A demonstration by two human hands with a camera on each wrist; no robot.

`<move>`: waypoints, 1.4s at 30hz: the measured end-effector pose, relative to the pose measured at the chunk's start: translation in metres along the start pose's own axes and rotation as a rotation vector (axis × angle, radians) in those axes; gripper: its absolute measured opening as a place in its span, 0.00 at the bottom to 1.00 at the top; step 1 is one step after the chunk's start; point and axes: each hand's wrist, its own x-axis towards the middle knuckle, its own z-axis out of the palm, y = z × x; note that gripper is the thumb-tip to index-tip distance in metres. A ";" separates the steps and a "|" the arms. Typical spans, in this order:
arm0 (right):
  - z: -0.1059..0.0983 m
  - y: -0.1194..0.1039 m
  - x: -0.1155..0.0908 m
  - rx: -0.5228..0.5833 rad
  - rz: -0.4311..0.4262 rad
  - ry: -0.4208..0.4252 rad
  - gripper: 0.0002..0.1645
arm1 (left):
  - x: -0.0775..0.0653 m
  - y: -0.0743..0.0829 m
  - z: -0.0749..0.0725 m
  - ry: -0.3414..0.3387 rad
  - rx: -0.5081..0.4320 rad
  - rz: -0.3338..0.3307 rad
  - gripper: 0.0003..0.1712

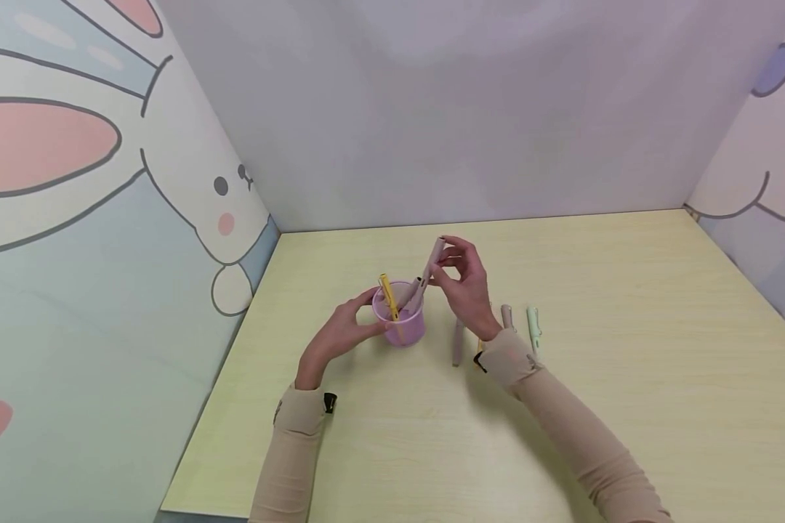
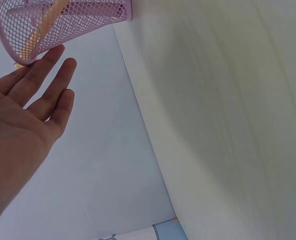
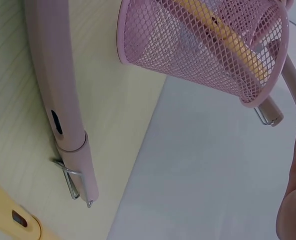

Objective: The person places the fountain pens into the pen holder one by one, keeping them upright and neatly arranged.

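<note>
A pink mesh pen cup (image 1: 411, 333) stands on the table, my left hand (image 1: 341, 335) gripping it between thumb and fingers near the rim. Inside it lean a yellow pen (image 1: 389, 292) and a greyish-mauve pen (image 1: 408, 294). Above the cup's right side, my right hand (image 1: 466, 289) pinches another mauve pen (image 1: 435, 254), which slants with its lower end in the cup mouth. Only part of the right hand enters the right wrist view, at the edge. A mauve pen (image 3: 58, 85) with a wire clip lies on the table nearby.
Right of the cup, partly under the right forearm, lie a yellow pen (image 3: 10, 207), a brownish pen (image 1: 506, 315) and a pale green pen (image 1: 533, 323). The light wood table (image 1: 628, 349) meets a white back wall (image 1: 464, 131) and cartoon-printed side panels (image 1: 105, 305).
</note>
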 end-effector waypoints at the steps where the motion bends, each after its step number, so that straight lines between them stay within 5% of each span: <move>1: 0.001 0.001 0.000 -0.004 0.003 -0.003 0.30 | 0.000 0.000 0.000 0.000 -0.001 0.001 0.47; 20: 0.001 0.000 -0.008 -0.074 0.066 -0.064 0.26 | 0.000 0.002 0.001 0.006 0.003 -0.037 0.48; 35: -0.031 -0.007 -0.008 -0.120 0.053 -0.018 0.28 | -0.002 -0.001 -0.001 0.012 0.013 -0.028 0.48; 42: -0.041 -0.033 -0.008 -0.141 0.047 -0.003 0.26 | -0.004 -0.002 -0.003 0.003 0.010 -0.028 0.48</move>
